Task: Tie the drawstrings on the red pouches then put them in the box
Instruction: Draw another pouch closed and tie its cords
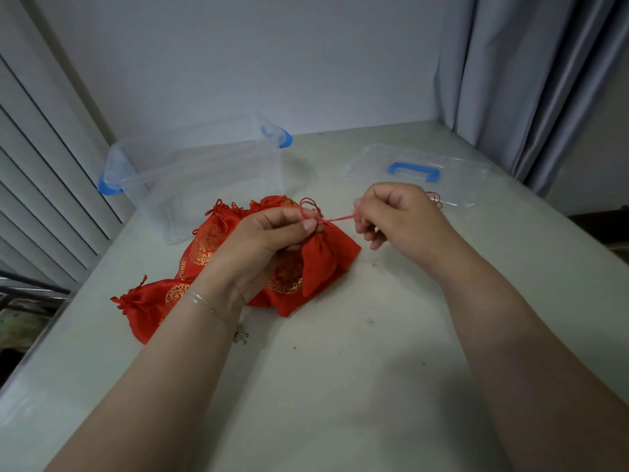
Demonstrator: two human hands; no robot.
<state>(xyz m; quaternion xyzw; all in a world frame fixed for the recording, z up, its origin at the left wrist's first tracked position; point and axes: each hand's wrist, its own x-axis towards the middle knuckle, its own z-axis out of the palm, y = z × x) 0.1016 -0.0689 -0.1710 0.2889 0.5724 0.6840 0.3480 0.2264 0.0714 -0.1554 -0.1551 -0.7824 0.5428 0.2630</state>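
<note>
Several red pouches with gold print lie in a heap on the table. One red pouch [323, 260] is lifted at its gathered neck, which my left hand [269, 233] pinches between thumb and fingers. My right hand [398, 216] pinches the red drawstring [340, 218], stretched taut between both hands. A second loop of cord sticks up above my left thumb. Another pouch [146, 304] lies at the near left, and more pouches [218, 229] sit behind my left hand. The clear plastic box [190, 185] with blue clips stands open at the back left.
The clear lid [418, 175] with a blue handle lies flat at the back right, with a bit of red cord at its near edge. A grey curtain [531, 80] hangs at the right. The table edge runs along the left, beside a slatted panel.
</note>
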